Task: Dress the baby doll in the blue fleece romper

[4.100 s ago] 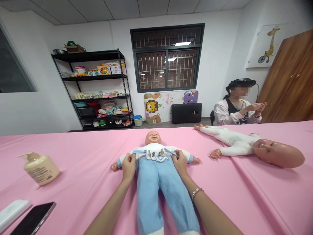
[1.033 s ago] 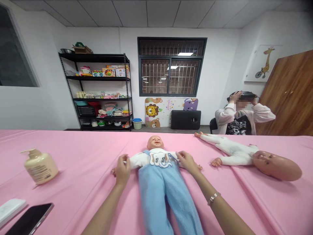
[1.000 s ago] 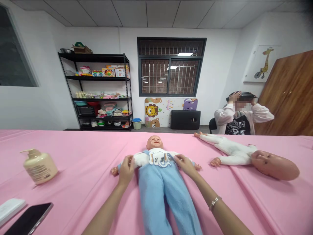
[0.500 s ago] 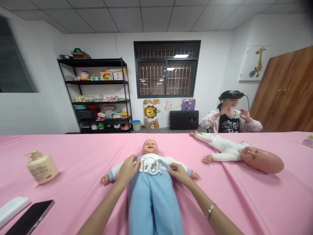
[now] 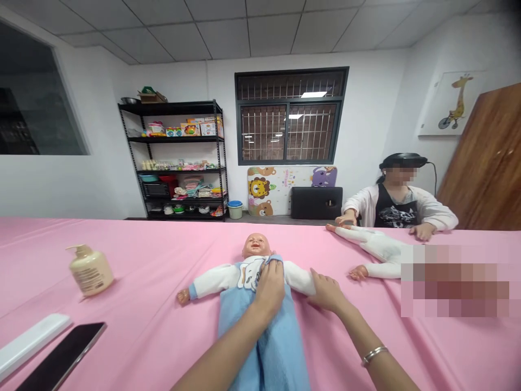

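While your left hand (image 5: 265,293) pinched the bib of the blue overalls (image 5: 249,276) at the chest of the baby doll (image 5: 255,246), fingers closed on the fleece, your right hand (image 5: 328,291) lay open, fingers spread, beside the white sleeve (image 5: 299,282); legs and arms were dressed, doll flat on the pink bench (image 5: 407,347).
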`<act>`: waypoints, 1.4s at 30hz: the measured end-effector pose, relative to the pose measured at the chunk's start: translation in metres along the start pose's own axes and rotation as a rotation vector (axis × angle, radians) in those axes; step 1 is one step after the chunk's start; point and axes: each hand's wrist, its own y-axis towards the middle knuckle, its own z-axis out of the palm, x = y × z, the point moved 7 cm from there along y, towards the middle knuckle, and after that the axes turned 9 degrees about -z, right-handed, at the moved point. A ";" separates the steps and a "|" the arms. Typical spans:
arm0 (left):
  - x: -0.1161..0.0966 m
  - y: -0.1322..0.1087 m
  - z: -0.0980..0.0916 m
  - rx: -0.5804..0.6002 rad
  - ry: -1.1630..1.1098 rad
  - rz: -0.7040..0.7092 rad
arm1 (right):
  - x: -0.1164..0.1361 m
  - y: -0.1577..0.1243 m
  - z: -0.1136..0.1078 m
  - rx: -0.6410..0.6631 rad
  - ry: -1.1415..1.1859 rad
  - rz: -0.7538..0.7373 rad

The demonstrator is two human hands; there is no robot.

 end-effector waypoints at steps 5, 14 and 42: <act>0.003 -0.017 -0.020 -0.215 -0.046 0.136 | -0.023 0.002 -0.010 -0.080 -0.088 0.081; -0.017 -0.031 -0.041 -0.328 -0.002 0.337 | 0.014 -0.005 -0.061 -0.688 0.808 -0.093; -0.011 -0.025 -0.031 -0.135 -0.205 0.115 | 0.058 -0.005 -0.001 -0.355 1.086 -0.042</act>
